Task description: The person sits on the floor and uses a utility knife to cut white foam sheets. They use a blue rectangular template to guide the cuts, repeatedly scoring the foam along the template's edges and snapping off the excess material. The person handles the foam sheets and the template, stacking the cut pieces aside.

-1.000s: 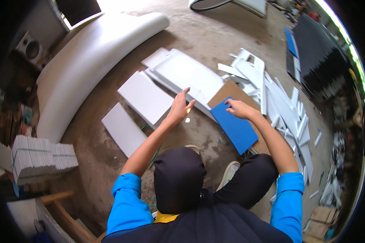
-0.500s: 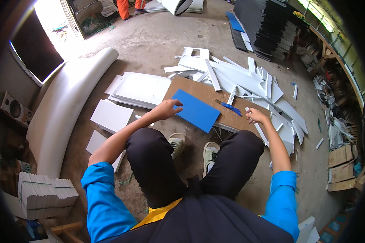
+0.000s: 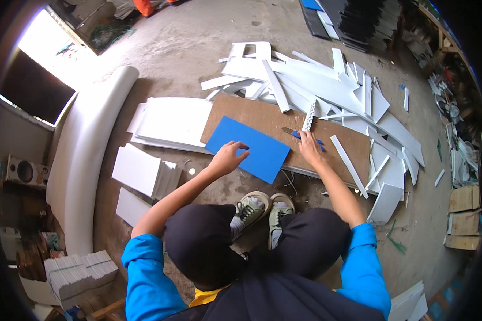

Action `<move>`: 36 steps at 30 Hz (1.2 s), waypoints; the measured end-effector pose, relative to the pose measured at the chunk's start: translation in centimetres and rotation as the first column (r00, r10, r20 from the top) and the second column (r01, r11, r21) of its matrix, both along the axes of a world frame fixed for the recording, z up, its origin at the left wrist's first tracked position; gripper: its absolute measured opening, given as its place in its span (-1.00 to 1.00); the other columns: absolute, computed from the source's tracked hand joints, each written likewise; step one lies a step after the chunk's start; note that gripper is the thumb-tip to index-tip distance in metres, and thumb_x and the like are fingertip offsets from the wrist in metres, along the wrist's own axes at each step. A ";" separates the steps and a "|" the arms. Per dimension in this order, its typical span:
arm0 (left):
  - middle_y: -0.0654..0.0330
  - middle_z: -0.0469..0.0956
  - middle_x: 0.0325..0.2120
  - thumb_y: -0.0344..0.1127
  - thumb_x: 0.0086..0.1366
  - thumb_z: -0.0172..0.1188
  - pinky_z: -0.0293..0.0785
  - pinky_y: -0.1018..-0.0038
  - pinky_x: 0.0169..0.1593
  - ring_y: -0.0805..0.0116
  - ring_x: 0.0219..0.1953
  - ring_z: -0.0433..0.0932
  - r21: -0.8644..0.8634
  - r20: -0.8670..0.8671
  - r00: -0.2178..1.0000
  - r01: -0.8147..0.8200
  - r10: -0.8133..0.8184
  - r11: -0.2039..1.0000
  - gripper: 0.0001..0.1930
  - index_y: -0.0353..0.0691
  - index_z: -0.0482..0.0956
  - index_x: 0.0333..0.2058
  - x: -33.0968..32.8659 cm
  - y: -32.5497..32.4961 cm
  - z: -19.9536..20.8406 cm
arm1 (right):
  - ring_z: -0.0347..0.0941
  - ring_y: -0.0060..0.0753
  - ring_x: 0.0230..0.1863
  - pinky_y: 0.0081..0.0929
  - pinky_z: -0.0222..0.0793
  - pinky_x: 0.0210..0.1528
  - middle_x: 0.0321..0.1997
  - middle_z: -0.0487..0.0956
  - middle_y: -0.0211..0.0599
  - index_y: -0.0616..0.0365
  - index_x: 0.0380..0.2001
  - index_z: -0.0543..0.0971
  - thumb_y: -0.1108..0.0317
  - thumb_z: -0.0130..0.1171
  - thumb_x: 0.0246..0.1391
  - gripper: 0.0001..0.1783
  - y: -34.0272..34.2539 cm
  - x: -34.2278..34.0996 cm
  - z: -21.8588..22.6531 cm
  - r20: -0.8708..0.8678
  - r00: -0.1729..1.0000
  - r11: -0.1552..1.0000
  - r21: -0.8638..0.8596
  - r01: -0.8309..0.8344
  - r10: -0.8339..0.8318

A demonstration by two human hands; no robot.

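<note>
My left hand hovers at the near left part of a flat blue sheet, its fingers bent and apart with nothing between them. The sheet lies slanted on a brown board, jutting past the board's near edge. To the right, my right hand has its fingers closed over a blue-handled knife lying on the board; its dull blade points left. The fingers hide part of the handle. Just beyond them lies a white strip with a patterned surface.
White offcuts pile up behind and right of the board. White sheets and smaller white blocks are stacked at left, beside a large white roll. Bundled white pieces sit at lower left. Dark sheets stand far right.
My right hand has moved left from beside the board onto the knife. My left hand stays over the blue sheet. The view has shifted, and my feet are closer together.
</note>
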State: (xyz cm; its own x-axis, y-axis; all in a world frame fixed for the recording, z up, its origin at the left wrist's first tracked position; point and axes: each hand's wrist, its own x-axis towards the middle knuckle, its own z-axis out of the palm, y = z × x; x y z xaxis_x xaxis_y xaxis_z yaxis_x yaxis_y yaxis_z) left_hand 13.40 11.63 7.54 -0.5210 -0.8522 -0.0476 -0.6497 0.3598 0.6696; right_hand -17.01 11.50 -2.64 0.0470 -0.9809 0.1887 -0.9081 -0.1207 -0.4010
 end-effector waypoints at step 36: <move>0.10 0.41 -0.33 -0.10 0.16 0.11 0.44 0.51 -0.39 0.29 -0.43 0.48 0.696 -0.665 0.295 -0.089 0.687 0.712 -0.51 -0.40 0.27 -0.12 -14.6 -38.2 -11.3 | 0.22 -0.08 -0.11 -0.24 0.22 -0.07 -0.17 0.26 -0.14 0.16 -0.09 0.37 0.59 0.09 -0.18 -0.53 2.5 -6.3 -0.2 0.101 0.972 0.977 0.039 0.208 -0.211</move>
